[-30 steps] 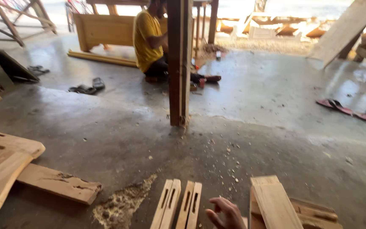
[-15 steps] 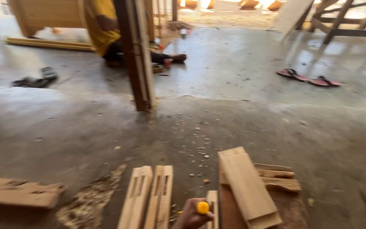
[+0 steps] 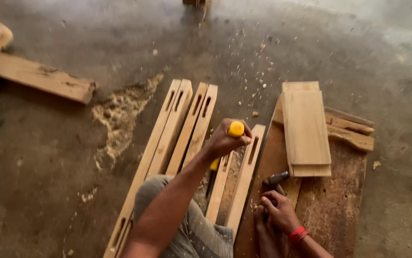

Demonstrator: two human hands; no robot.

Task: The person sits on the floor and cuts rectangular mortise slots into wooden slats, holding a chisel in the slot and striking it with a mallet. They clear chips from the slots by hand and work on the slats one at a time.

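Observation:
My left hand (image 3: pixel 225 139) is closed around the yellow handle of a chisel (image 3: pixel 235 129), held upright with its blade down between two wooden slats (image 3: pixel 244 172). Several long slats with cut slots (image 3: pixel 187 124) lie side by side on the concrete floor, running under my knee (image 3: pixel 187 229). My right hand (image 3: pixel 278 210), with a red band at the wrist, grips the handle of a small hammer (image 3: pixel 274 179). The hammer head rests on a wide dark board (image 3: pixel 330 205). My bare foot (image 3: pixel 263 234) lies beside that hand.
A short pale plank (image 3: pixel 305 126) lies stacked on rough offcuts (image 3: pixel 349 129) atop the wide board. A pile of sawdust (image 3: pixel 120 114) spreads left of the slats. A thick beam (image 3: pixel 43 83) lies at the upper left. Wood chips (image 3: pixel 258 62) scatter the floor beyond.
The view has dropped from the workshop to the floor in front of me. A seated person and a post have left the view. My left hand now holds the chisel over the slats.

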